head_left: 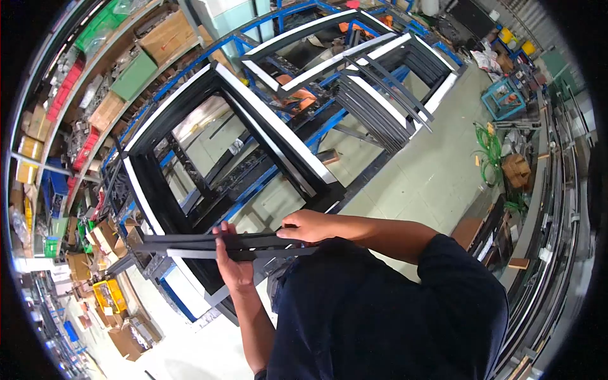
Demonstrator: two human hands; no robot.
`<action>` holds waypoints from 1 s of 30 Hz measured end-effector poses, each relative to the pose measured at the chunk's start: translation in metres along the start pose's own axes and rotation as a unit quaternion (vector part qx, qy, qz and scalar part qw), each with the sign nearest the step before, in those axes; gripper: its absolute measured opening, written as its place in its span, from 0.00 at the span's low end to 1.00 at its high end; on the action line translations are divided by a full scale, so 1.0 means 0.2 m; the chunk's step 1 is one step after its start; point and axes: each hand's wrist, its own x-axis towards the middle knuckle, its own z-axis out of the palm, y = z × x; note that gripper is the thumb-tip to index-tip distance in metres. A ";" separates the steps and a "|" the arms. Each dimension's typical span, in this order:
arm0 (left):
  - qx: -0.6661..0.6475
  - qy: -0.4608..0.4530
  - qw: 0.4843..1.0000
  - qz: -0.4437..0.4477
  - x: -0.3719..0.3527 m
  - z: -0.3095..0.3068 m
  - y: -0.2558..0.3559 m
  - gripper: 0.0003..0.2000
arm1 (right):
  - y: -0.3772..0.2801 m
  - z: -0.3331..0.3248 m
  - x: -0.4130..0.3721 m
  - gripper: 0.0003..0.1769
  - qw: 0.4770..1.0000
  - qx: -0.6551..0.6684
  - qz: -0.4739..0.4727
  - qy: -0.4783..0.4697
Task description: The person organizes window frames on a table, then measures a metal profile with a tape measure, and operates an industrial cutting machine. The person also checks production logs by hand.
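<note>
Strips of black profile (183,244) — left hand (233,263) curled around them, right hand (307,226) pinching (near window frame (278,133)).

bright, even indoor light; strong fisheye bending, black vignette at the edges; slight softness, faint shadows

No text, label or number is readable here, neither on the cardboard boxes (166,37) nor on the black profiles (190,246).

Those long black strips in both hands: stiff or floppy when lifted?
Probably stiff: the black strips run straight past the left hand and right hand without sagging. Likely light: two bare hands hold them level. Loose bundle, so pieces may slide apart.
</note>
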 end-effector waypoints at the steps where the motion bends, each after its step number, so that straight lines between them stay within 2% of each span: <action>1: 0.003 -0.004 1.000 0.000 0.02 -0.01 -0.03 0.18 | -0.01 -0.02 -0.03 0.27 1.000 0.027 0.006 -0.003; 2: 0.007 -0.002 1.000 0.007 0.03 -0.04 -0.03 0.19 | -0.02 -0.02 -0.04 0.26 0.998 0.054 0.008 -0.014; 4: 0.050 0.094 0.994 -0.010 0.03 0.02 -0.05 0.18 | 0.09 0.02 -0.02 0.23 0.998 0.047 -0.017 0.023; 6: 0.043 0.128 0.991 -0.021 0.06 0.02 -0.06 0.21 | 0.10 0.01 -0.03 0.21 0.996 0.076 -0.020 0.033; 8: 0.051 0.092 0.993 -0.049 0.09 -0.06 -0.07 0.22 | 0.11 0.01 -0.02 0.20 0.997 0.039 -0.019 0.065; 10: 0.049 0.128 0.990 -0.040 0.06 0.00 -0.05 0.23 | 0.09 -0.03 -0.03 0.19 0.992 -0.033 -0.004 0.118; 11: 0.049 0.142 0.988 -0.041 0.07 0.04 -0.05 0.23 | 0.12 -0.02 0.00 0.20 0.982 0.110 0.034 0.147; 12: 0.024 0.129 0.990 -0.051 0.08 -0.02 -0.07 0.22 | 0.19 -0.05 0.05 0.21 0.967 -0.018 -0.038 0.252; 14: -0.013 0.084 0.996 -0.036 0.09 -0.11 -0.07 0.19 | 0.03 -0.25 0.07 0.22 0.966 0.079 0.082 0.233; 15: -0.024 0.061 0.997 -0.033 0.07 -0.09 -0.06 0.18 | 0.05 -0.35 0.12 0.22 0.961 0.089 0.079 0.249; 16: 0.005 0.072 0.997 -0.035 0.06 -0.09 -0.04 0.23 | 0.10 -0.43 0.18 0.22 0.956 0.100 0.079 0.263; 18: 0.028 0.085 0.995 -0.037 0.04 0.00 0.00 0.22 | 0.17 -0.57 0.30 0.21 0.952 0.091 0.056 0.289; 20: 0.039 0.061 0.997 -0.038 0.04 0.01 0.01 0.22 | 0.28 -0.67 0.42 0.19 0.952 0.006 -0.017 0.304; 21: 0.040 0.050 0.997 -0.039 0.06 0.00 0.01 0.21 | 0.35 -0.71 0.49 0.18 0.952 0.011 -0.014 0.304; 25: 0.021 0.049 0.998 -0.042 0.07 -0.01 0.03 0.19 | 0.43 -0.64 0.58 0.17 0.951 0.074 -0.005 0.301; 28: 0.020 0.077 0.996 -0.044 0.07 0.01 0.04 0.19 | 0.37 -0.56 0.60 0.19 0.929 0.027 -0.022 0.368; 29: 0.017 0.083 0.995 -0.044 0.06 0.03 0.05 0.21 | 0.35 -0.59 0.58 0.22 0.931 0.012 0.009 0.366; 30: 0.019 0.084 0.995 -0.047 0.05 0.02 0.04 0.21 | 0.36 -0.59 0.59 0.23 0.925 -0.017 -0.010 0.379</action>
